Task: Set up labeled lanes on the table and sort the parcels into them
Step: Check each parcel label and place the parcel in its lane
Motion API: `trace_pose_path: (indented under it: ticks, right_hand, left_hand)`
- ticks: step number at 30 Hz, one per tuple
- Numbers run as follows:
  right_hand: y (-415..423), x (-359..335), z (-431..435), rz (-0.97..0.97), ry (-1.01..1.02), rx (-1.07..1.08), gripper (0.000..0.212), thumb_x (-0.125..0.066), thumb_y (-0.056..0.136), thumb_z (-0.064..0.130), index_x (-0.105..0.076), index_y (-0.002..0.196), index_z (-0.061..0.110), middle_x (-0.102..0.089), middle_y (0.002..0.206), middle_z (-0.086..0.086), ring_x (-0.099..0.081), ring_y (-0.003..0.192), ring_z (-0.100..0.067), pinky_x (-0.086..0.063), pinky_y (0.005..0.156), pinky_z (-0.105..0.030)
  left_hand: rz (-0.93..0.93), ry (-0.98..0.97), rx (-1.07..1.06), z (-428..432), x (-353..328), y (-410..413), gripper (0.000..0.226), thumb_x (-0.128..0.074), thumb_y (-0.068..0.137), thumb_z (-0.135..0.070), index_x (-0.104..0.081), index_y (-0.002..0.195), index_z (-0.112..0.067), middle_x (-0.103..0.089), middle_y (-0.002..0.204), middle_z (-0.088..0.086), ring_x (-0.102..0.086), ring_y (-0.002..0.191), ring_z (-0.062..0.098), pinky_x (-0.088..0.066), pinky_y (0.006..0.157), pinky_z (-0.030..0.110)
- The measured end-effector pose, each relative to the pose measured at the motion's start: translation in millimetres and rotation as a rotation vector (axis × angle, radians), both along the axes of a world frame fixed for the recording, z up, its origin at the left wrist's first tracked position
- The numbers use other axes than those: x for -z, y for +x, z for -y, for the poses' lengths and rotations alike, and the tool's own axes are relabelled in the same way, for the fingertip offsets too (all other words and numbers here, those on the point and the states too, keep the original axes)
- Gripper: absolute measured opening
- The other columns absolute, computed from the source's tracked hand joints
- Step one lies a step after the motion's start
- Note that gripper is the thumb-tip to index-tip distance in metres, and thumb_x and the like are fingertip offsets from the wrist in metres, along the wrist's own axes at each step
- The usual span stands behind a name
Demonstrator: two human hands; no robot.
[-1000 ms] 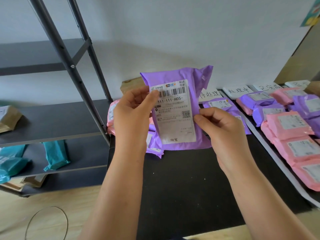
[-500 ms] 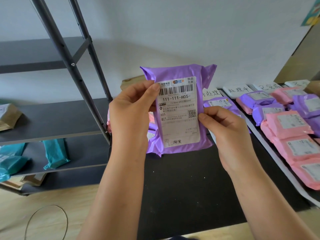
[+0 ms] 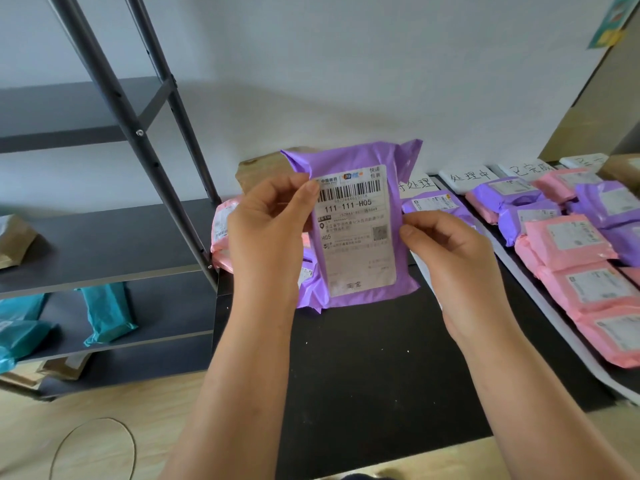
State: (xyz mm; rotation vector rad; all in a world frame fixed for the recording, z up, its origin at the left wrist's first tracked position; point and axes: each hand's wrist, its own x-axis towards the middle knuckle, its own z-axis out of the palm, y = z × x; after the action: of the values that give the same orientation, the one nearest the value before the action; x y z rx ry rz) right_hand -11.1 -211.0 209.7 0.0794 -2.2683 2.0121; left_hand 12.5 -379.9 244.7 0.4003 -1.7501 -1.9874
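I hold a purple parcel [image 3: 356, 223] upright above the black table [image 3: 363, 358], its white shipping label reading 111-111-H05 facing me. My left hand [image 3: 266, 233] grips its left edge, thumb on the label's top corner. My right hand [image 3: 450, 261] pinches its right edge. White handwritten lane labels [image 3: 469, 175] stand along the table's back edge. Pink parcels [image 3: 568, 244] and purple parcels [image 3: 609, 206] lie in lanes on the right.
A dark metal shelf rack [image 3: 114, 237] stands at the left with teal parcels [image 3: 107, 313] and brown bags on it. More pink and purple parcels [image 3: 225, 226] are piled behind my left hand. A white strip [image 3: 540, 292] divides the lanes. A wire loop lies on the wooden floor.
Both hands have lifted the purple parcel slightly and turned it more upright toward me; grips are unchanged.
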Motion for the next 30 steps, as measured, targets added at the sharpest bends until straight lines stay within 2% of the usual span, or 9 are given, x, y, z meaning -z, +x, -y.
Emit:
trace_pose_path:
  ticks: [4, 7, 9, 10, 13, 15, 16, 23, 30]
  right_hand:
    - [2, -5, -10, -0.149, 0.087, 0.186, 0.016, -0.064, 0.094, 0.02, -0.07, 0.1, 0.033, -0.071, 0.095, 0.017, -0.065, 0.093, 0.004, -0.046, 0.079, -0.006]
    - [3, -6, -16, -0.276, 0.265, 0.244, 0.019, -0.061, 0.096, 0.021, -0.07, 0.113, 0.025, -0.067, 0.101, 0.018, -0.06, 0.096, 0.008, -0.043, 0.083, -0.004]
    - [3, -4, -18, -0.351, 0.406, 0.251, 0.024, -0.061, 0.096, 0.02, -0.069, 0.118, 0.019, -0.064, 0.103, 0.014, -0.057, 0.097, 0.007, -0.039, 0.084, -0.002]
    - [3, -2, -19, -0.377, 0.475, 0.252, 0.026, -0.062, 0.095, 0.02, -0.068, 0.12, 0.017, -0.064, 0.106, 0.012, -0.056, 0.1, 0.005, -0.04, 0.087, -0.005]
    - [7, 9, -22, -0.407, 0.626, 0.251, 0.031, -0.065, 0.091, 0.025, -0.069, 0.121, 0.015, -0.069, 0.114, 0.003, -0.057, 0.108, -0.007, -0.048, 0.095, -0.032]
    - [13, 16, -25, -0.382, 0.681, 0.244, 0.032, -0.062, 0.089, 0.031, -0.07, 0.116, 0.017, -0.07, 0.109, 0.002, -0.061, 0.104, -0.014, -0.052, 0.092, -0.046]
    - [16, 19, -27, -0.361, 0.691, 0.247, 0.032, -0.059, 0.089, 0.033, -0.07, 0.114, 0.018, -0.07, 0.106, 0.003, -0.063, 0.1, -0.016, -0.053, 0.088, -0.049]
    - [36, 44, -47, -0.254, 0.72, 0.4, 0.024, -0.062, 0.087, 0.031, -0.073, 0.104, 0.017, -0.07, 0.093, 0.007, -0.065, 0.085, -0.012, -0.056, 0.08, -0.046]
    - [47, 53, -88, -0.222, 0.683, 0.51, 0.008, -0.069, 0.09, 0.018, -0.074, 0.096, 0.016, -0.059, 0.084, 0.012, -0.064, 0.076, -0.017, -0.057, 0.071, -0.048]
  left_hand:
    - [0.049, -0.253, -0.007, -3, 16, -7, 0.005, -0.066, 0.092, -0.022, -0.071, 0.095, -0.021, -0.073, 0.087, -0.008, -0.07, 0.085, 0.008, -0.058, 0.075, 0.022]
    - [0.041, -0.434, 0.048, -11, 24, -11, 0.007, -0.066, 0.093, -0.021, -0.067, 0.093, -0.028, -0.066, 0.084, -0.019, -0.062, 0.079, -0.007, -0.047, 0.067, 0.006]
    - [0.033, -0.525, 0.103, -17, 28, -14, 0.011, -0.065, 0.093, -0.019, -0.064, 0.092, -0.03, -0.063, 0.085, -0.022, -0.059, 0.077, -0.01, -0.042, 0.064, 0.002]
    - [0.028, -0.56, 0.131, -19, 31, -15, 0.012, -0.064, 0.094, -0.018, -0.065, 0.092, -0.029, -0.064, 0.087, -0.02, -0.059, 0.078, -0.007, -0.042, 0.064, 0.002]
    - [0.013, -0.607, 0.217, -27, 41, -20, 0.012, -0.065, 0.093, -0.016, -0.066, 0.092, -0.028, -0.067, 0.091, -0.013, -0.06, 0.08, -0.001, -0.041, 0.064, 0.003]
    - [-0.008, -0.598, 0.277, -35, 46, -21, 0.015, -0.066, 0.092, -0.015, -0.066, 0.09, -0.029, -0.067, 0.089, -0.014, -0.06, 0.08, -0.001, -0.041, 0.065, 0.004]
    - [-0.022, -0.595, 0.303, -39, 49, -21, 0.018, -0.066, 0.092, -0.014, -0.065, 0.088, -0.031, -0.065, 0.088, -0.015, -0.06, 0.081, -0.002, -0.041, 0.067, 0.004]
    - [-0.023, -0.587, 0.499, -69, 69, -21, 0.022, -0.061, 0.095, -0.017, -0.062, 0.087, -0.037, -0.066, 0.094, -0.01, -0.061, 0.086, -0.004, -0.044, 0.072, 0.005]
    - [-0.055, -0.613, 0.542, -117, 78, -24, 0.015, -0.065, 0.093, -0.017, -0.069, 0.092, -0.031, -0.066, 0.096, -0.011, -0.062, 0.086, -0.001, -0.045, 0.076, 0.007]
